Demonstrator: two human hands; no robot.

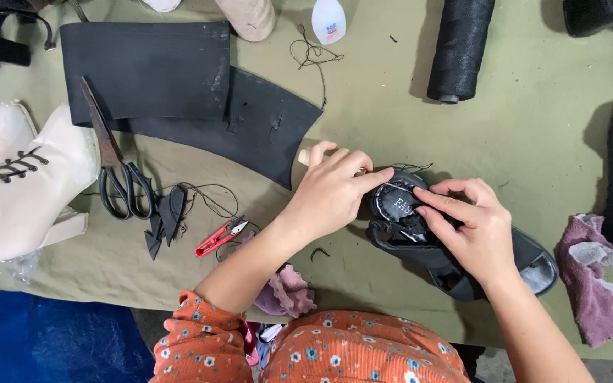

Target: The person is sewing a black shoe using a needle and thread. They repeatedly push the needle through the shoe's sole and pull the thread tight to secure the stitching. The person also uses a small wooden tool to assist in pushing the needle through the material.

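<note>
1. The left hand rests on the heel end of a black sandal, fingers curled narrow, pinching what looks like a needle against it
2. The right hand lies over the sandal's strap, thumb and forefinger closed on a thin thread near the left fingertips
3. The sandal lies on the olive table cover, just in front of the person, toe pointing right
4. Left of the hands lie red thread snips, large black scissors and black rubber sheets
5. A cream lace-up boot sits at the far left; a black thread spool stands above; a pink rag lies right
</note>
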